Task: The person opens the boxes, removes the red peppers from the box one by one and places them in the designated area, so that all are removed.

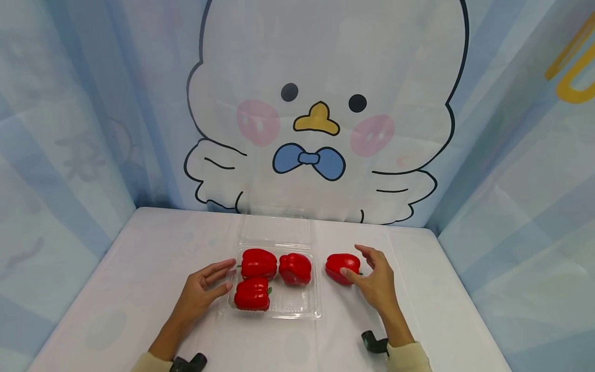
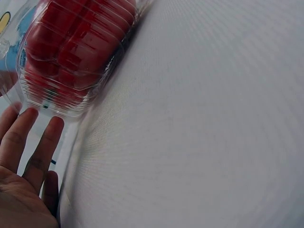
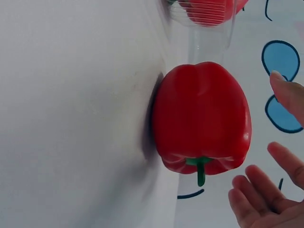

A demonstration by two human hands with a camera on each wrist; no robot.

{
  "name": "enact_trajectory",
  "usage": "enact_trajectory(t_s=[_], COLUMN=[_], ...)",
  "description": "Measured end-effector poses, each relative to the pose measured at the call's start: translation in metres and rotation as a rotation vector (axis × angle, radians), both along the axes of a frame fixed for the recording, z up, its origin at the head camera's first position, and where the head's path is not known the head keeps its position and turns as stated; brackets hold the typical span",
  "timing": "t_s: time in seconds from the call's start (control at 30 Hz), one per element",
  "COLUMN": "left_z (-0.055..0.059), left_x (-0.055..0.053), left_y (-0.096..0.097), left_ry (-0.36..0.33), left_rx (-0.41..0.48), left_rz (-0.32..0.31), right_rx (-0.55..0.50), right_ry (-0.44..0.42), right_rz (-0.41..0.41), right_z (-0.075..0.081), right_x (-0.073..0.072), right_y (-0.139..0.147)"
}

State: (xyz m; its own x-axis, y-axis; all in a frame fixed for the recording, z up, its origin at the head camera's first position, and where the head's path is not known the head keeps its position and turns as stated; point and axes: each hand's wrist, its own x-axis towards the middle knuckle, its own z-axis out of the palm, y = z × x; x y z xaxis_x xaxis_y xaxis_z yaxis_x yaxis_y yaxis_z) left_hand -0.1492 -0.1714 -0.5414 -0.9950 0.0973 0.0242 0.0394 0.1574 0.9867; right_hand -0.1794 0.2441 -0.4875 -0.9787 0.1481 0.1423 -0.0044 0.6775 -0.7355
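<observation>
Three red bell peppers lie in a clear plastic clamshell container (image 1: pixel 295 305), whose lid (image 1: pixel 274 230) is folded back. Two peppers, one upper left (image 1: pixel 258 263) and one upper right (image 1: pixel 295 269), are behind the lower left one (image 1: pixel 251 294). Fingers of my left hand (image 1: pixel 201 290) extend to the container's left side, fingertips right at its wall in the left wrist view. A fourth bell pepper (image 3: pixel 202 118) rests on the table right of the container, its green stem toward my right hand (image 1: pixel 377 281). That hand is spread above and beside it, the thumb overlapping it in the head view.
The white-covered table (image 1: pixel 297 346) meets a curtain backdrop with a cartoon bird (image 1: pixel 321 62) at the rear. Blue-and-white curtains stand on the left (image 1: pixel 60 155) and right (image 1: pixel 525 206). Black camera mounts sit on the left wrist (image 1: pixel 188 363) and right wrist (image 1: pixel 373 342).
</observation>
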Motion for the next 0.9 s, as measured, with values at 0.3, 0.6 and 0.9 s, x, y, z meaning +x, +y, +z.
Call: enact_trajectory(t_s=[0.3, 0.6, 0.9], left_z=[-0.001, 0.0, 0.001], left_x=[0.0, 0.001, 0.001], left_y=[0.0, 0.0, 0.001], left_ry=[0.006, 0.007, 0.019], left_rx=[-0.009, -0.005, -0.002], left_rz=[0.0, -0.001, -0.008], right_rx=[-0.048, -0.06, -0.079], right_ry=[0.125, 0.169, 0.155], right_rz=[0.039, 0.088, 0.174], right_z=[0.01, 0.015, 0.014], right_x=[0.008, 0.017, 0.02], right_y=[-0.014, -0.034, -0.057])
